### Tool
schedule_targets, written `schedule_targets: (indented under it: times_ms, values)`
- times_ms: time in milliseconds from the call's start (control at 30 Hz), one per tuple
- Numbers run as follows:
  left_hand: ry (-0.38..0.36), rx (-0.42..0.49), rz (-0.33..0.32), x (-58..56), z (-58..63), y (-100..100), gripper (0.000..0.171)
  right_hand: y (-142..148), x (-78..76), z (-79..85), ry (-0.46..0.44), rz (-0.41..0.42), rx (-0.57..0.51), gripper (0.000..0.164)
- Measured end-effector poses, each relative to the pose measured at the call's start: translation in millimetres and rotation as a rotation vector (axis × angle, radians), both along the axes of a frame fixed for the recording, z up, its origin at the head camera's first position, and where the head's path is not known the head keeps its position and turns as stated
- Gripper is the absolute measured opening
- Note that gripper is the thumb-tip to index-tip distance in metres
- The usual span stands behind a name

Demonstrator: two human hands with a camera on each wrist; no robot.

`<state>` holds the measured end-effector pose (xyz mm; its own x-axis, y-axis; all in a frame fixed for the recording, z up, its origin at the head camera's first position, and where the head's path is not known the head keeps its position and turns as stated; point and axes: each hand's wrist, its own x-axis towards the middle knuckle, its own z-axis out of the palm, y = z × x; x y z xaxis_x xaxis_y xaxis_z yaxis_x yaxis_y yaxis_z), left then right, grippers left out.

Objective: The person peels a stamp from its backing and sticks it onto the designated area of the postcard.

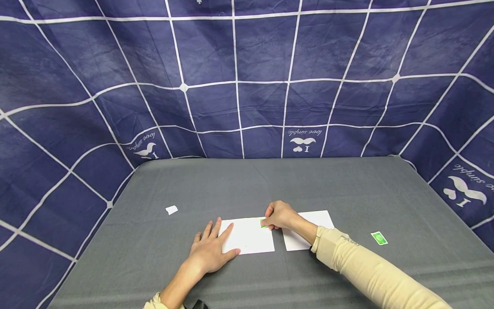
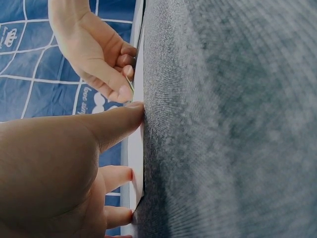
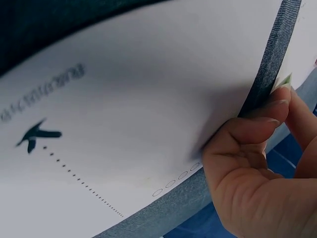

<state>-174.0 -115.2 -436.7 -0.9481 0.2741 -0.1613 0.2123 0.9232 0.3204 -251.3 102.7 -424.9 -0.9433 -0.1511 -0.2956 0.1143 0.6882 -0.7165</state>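
My left hand (image 1: 210,253) lies with spread fingers on the left side of a white envelope (image 1: 251,240), its thumb along the near edge. Over that envelope's far right corner, my right hand (image 1: 283,214) pinches a small green stamp (image 1: 263,223) between thumb and fingertips. In the left wrist view the stamp (image 2: 130,87) tilts up from the paper, close to the left thumb. A second envelope (image 1: 323,219) lies under the right forearm. The right wrist view shows this envelope (image 3: 124,109) with a dark bird print, a dotted line and small ovals.
Another green stamp with a white border (image 1: 379,238) lies on the grey cloth to the right. A small white paper scrap (image 1: 171,210) is at the left. Blue cloth (image 1: 254,103) with white grid lines hangs behind the table (image 1: 216,184).
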Motion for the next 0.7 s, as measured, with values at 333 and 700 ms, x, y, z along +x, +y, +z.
schedule_targets:
  times_ms: [333,700]
  values:
    - [-0.003,0.006,-0.004,-0.2,-0.1,-0.1,0.071,0.4,0.6,-0.5,-0.001,0.004,-0.007,0.024]
    - [-0.01,0.008,-0.006,-1.2,0.3,-1.0,0.071,1.2,0.9,0.7,0.002,0.028,0.002,0.026]
